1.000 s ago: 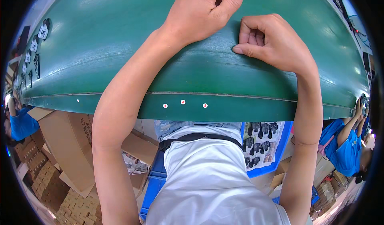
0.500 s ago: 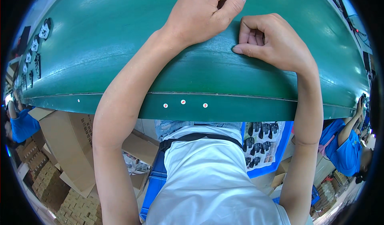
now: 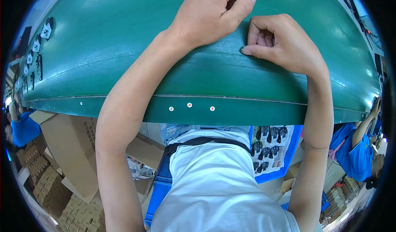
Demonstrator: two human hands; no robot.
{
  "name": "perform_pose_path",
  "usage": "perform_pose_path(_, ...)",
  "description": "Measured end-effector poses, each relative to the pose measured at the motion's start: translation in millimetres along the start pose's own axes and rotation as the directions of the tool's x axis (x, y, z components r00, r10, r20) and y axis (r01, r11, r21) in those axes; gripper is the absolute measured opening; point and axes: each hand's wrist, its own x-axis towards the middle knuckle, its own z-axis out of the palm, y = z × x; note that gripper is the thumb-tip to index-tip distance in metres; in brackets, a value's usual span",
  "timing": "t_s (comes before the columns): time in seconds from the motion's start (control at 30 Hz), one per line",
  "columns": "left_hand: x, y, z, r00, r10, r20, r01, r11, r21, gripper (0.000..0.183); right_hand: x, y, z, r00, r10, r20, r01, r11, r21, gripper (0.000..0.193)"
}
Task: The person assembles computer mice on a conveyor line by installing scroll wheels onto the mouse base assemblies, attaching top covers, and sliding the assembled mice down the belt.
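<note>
A broad green conveyor belt is filling the upper half of the view, smooth, slightly glossy and bowed by the lens. Its near edge is running as a flat green rail below both wrists, carrying three small pale rivets.

The left hand is resting on the belt with its fingers curled into a loose fist and the thumb extended toward the right hand. The right hand is lying just beside it, fingers folded under, thumb tip pressing on the belt surface. Whether either hand is gripping anything cannot be told; nothing is showing between the fingers.

Bare belt is stretching widely to the left of the left hand and to the right of the right hand.

Brown cardboard cartons are standing below the left forearm, beyond the rail. A blue tray of small dark parts is sitting under the right forearm.

Far left of the left hand, a row of small dark and white parts is lying on the belt.
</note>
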Motion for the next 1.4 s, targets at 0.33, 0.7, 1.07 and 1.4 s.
perform_pose_path(0.33,-0.5,-2.6,-5.8,1.000,-0.004,0.005,0.004,1.000,0.008,0.029,2.8,-9.6,2.2,1.000,0.013,-0.015,-0.013,1.000,0.016,0.023)
perform_pose_path(0.7,-5.8,-14.2,-8.3,0.992,0.122,-0.022,-0.118,0.982,0.150,0.034,8.7,-21.2,10.4,0.998,0.012,-0.065,-0.011,1.000,0.002,0.026)
perform_pose_path(1.07,-8.4,-13.5,-9.2,0.998,0.057,0.008,-0.058,0.987,0.147,0.029,11.6,-22.3,21.2,0.974,-0.073,-0.213,0.033,0.982,-0.185,0.034)
perform_pose_path(1.4,-6.8,-16.0,4.5,1.000,0.002,0.005,-0.002,0.997,0.077,0.033,5.8,-9.2,31.2,0.967,-0.060,-0.249,-0.006,0.967,-0.256,0.040)
